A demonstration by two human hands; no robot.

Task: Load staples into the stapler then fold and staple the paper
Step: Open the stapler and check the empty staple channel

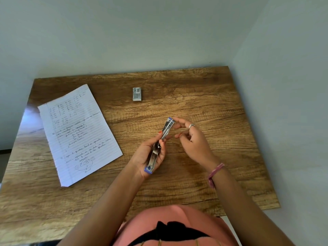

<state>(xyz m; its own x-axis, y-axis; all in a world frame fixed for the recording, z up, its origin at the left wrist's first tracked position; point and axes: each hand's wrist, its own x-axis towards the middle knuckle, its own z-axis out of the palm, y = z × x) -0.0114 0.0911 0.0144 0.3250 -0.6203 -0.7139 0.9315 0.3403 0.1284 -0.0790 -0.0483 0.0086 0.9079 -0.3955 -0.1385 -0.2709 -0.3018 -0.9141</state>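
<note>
Stapler is off the table, held in the air over its centre-right part. Long axis runs diagonal: near end low-left toward the person, far end up-right away from them. It's swung open, nearly flat. Metal body, blue plastic cap at each end: one at the near end by the heel of the palm, one at the far tip.

Left hand: palm up, arm coming in from bottom centre. Fingers and thumb curl round the stapler's middle and near half, thumb tip on the left side of the far half. Firm wrap, not a pinch.

Right hand: arm in from bottom right, hand just right of the far half of the stapler. Index finger reaches out to the far blue tip and looks to touch it; thumb sits just below, near the metal rail. Other fingers loosely curled, holding nothing I can see. Can't tell whether thumb and index actually pinch the tip or only touch it. Ring on one finger, pink band on the wrist.

Paper: lined sheet with handwriting, flat on the left side of the table, unfolded, tilted so its long axis runs from upper-left to lower-right. Well apart from both hands.

Staple box: small, grey, lies flat near the far edge of the table, centre, well apart from stapler and paper. Long axis points roughly away from the person.
</note>
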